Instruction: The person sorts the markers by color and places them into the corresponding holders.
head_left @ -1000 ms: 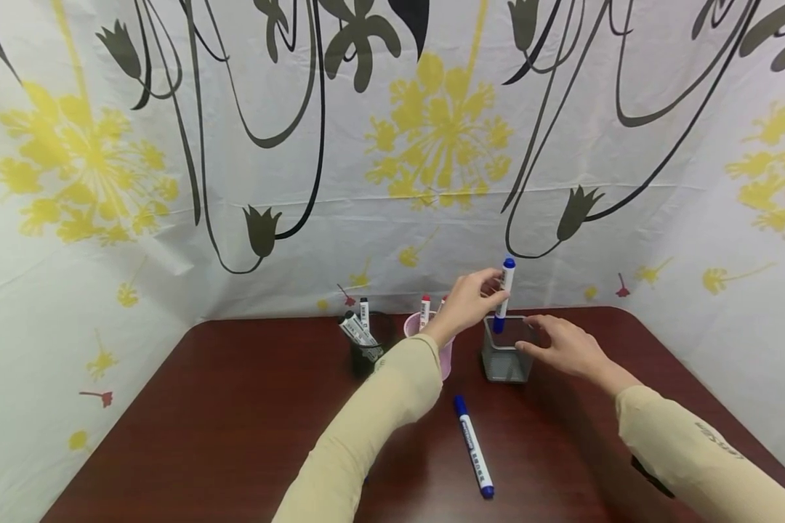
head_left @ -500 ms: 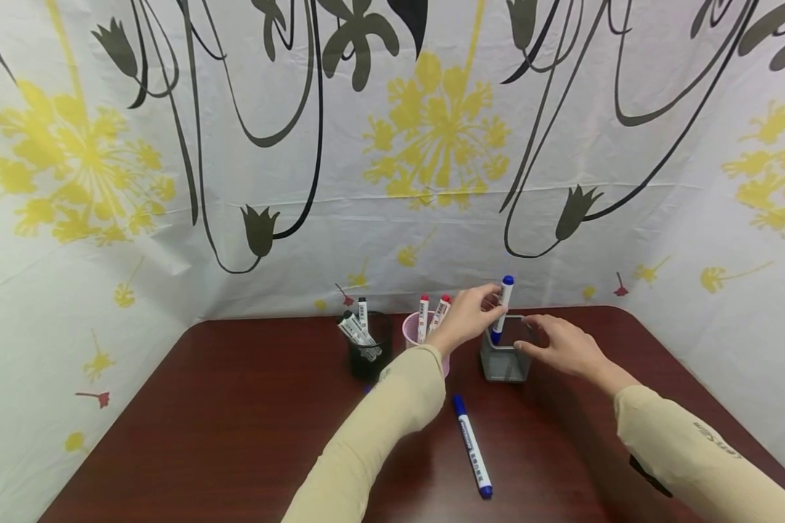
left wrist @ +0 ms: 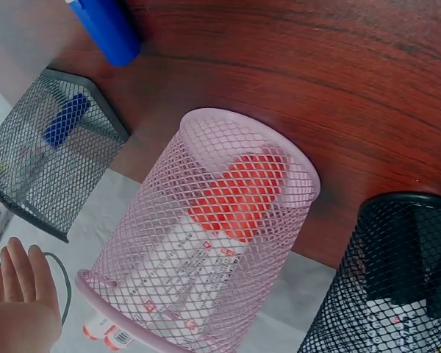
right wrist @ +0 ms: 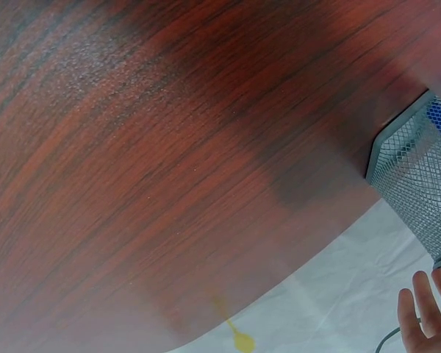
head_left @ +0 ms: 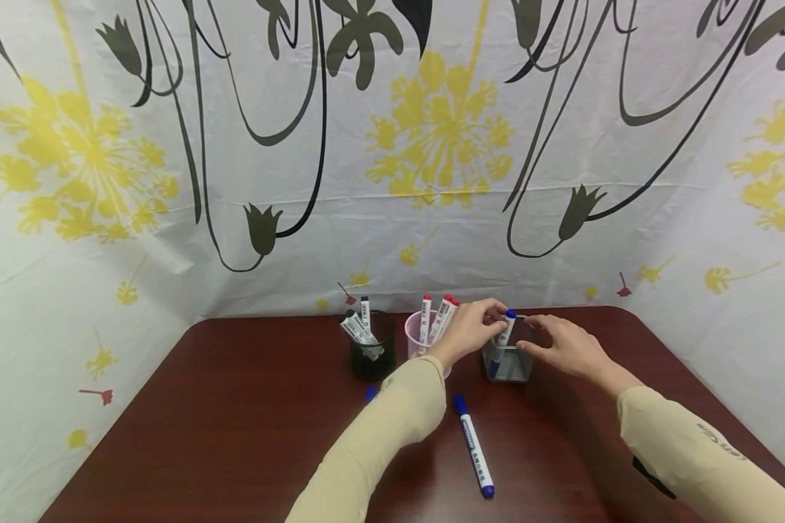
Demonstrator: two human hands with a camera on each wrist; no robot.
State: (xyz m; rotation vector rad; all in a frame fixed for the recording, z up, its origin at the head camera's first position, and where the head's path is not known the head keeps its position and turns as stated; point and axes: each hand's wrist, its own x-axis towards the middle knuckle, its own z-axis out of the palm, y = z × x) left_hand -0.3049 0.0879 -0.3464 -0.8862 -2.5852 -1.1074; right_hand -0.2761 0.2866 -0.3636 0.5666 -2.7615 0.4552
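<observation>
A white marker with blue caps [head_left: 506, 332] stands tilted inside the grey mesh pen holder [head_left: 509, 370], its lower blue end showing through the mesh. My left hand [head_left: 472, 328] pinches this marker near its top, at the holder's mouth; in the left wrist view, part of the left hand [left wrist: 23, 298] shows beside the opening. On the holder's other side is my right hand [head_left: 569, 345], fingers extended near the rim. The right wrist view shows the right hand's fingers [right wrist: 425, 301] by the rim; whether they touch it I cannot tell.
A pink mesh cup [left wrist: 169, 169] holds several red-capped markers. Left of it stands a black mesh cup [head_left: 373, 365] with black-capped markers. Another blue marker [head_left: 474, 452] lies on the dark wooden table [head_left: 235, 421]. One more blue cap [head_left: 371, 393] peeks out beside my left sleeve.
My left hand has moved down with the blue marker, which has sunk from the rim deep into the grey holder. My right hand has stayed in place.
</observation>
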